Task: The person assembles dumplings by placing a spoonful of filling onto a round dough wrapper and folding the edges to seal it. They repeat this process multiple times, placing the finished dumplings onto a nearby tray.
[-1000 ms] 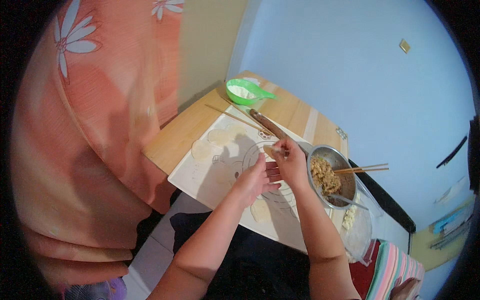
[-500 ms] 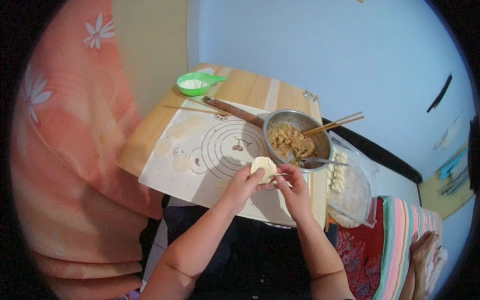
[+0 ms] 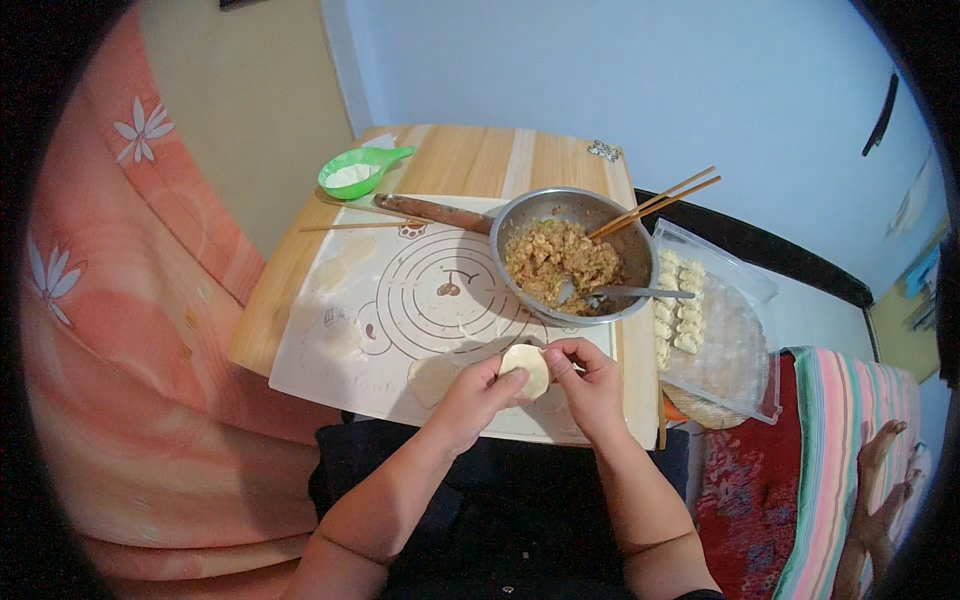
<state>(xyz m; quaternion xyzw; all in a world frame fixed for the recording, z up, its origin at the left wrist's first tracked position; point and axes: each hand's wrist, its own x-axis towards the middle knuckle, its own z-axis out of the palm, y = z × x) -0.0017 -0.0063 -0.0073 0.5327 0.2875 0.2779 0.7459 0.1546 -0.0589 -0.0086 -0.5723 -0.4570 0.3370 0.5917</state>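
A round, pale dumpling wrapper [image 3: 526, 371] is held up over the near side of a white pastry mat [image 3: 320, 375]. My left hand [image 3: 474, 402] grips it from the left, with the thumb lying across its lower part. At the wrapper's right edge, my right hand [image 3: 590, 388] has thumb and fingers pinched together. Just beyond the hands stands a metal bowl [image 3: 505, 222] of minced filling [image 3: 560, 262], with a spoon [image 3: 640, 292] and a pair of chopsticks [image 3: 660, 202] resting in it. Another wrapper [image 3: 428, 380] lies on the mat beside my left hand.
A wooden rolling pin [image 3: 430, 211] lies left of the bowl. Behind it is a green scoop [image 3: 340, 185] of white flour. Rows of dumplings [image 3: 688, 310] sit in a clear plastic box [image 3: 765, 370] on the right. A person's bare feet [image 3: 880, 480] rest on striped cloth [image 3: 800, 500].
The view has shifted, and my hands with the wrapper are a little nearer to me, farther from the bowl. The wrapper lying beside my left hand has come into sight.
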